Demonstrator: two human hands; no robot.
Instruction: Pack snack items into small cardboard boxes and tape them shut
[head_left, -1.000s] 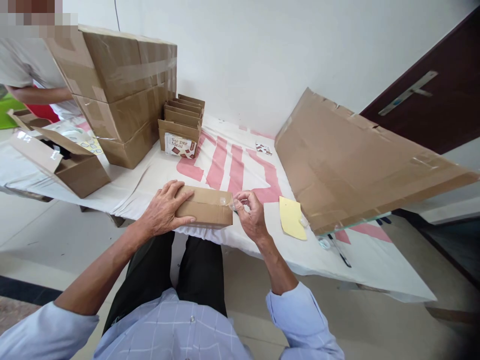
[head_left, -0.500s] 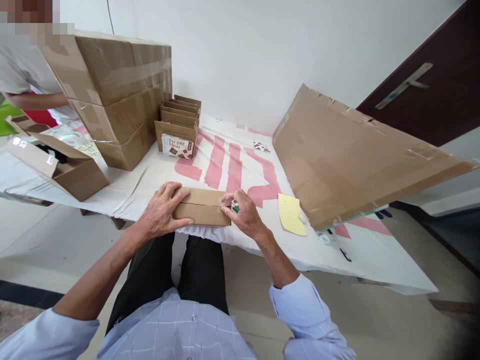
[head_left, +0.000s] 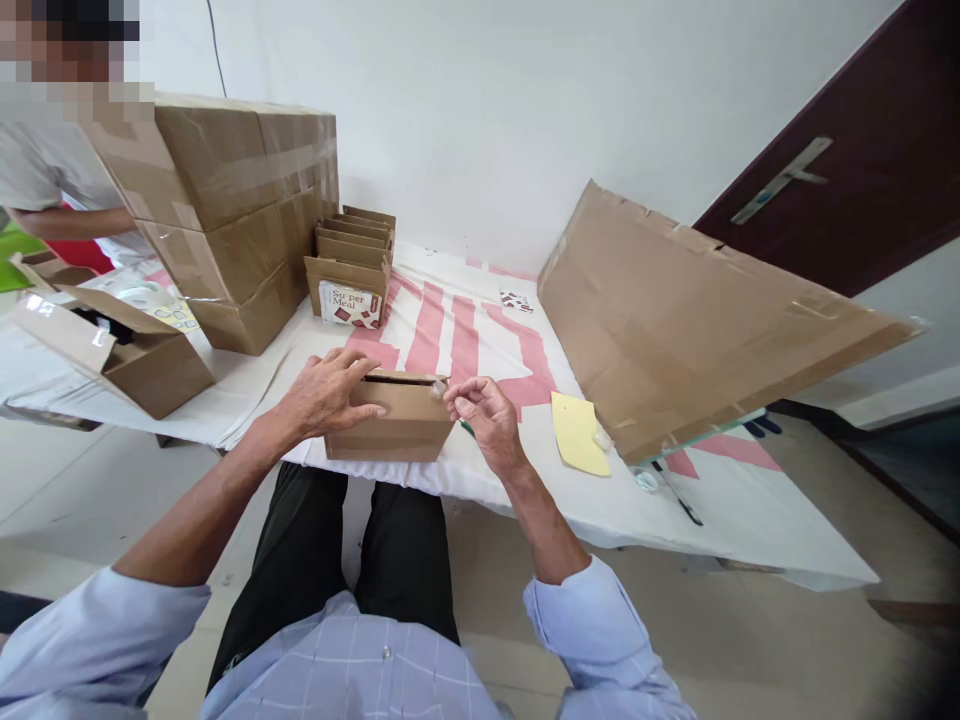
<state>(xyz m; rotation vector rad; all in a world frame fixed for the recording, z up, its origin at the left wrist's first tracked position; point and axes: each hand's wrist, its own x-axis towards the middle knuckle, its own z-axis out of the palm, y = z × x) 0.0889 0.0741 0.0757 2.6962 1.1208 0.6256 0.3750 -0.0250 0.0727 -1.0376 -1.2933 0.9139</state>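
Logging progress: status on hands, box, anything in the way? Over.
Left hand holds box. Right hand at its right end, grip unclear. Dark gap along box top. Yellow paper right, apart from box.

The oblong brown cardboard box (head_left: 382,432) is plain; the white tablecloth (head_left: 765,520) carries broad pink strokes (head_left: 465,335) (some straight, some curved); the flat four-sided sheet (head_left: 579,437) is yellow; white lines check the light-blue shirt (head_left: 375,665).

Draped in white cloth (head_left: 540,475) with pink markings, a worktop (head_left: 787,545) bears a stack of taped boxes (head_left: 225,220), a row of open-topped cartons (head_left: 351,262), a flapped box (head_left: 161,370), a small carton (head_left: 394,430) at the front edge, a yellow sheet (head_left: 577,435) and a slender black tool (head_left: 679,495).
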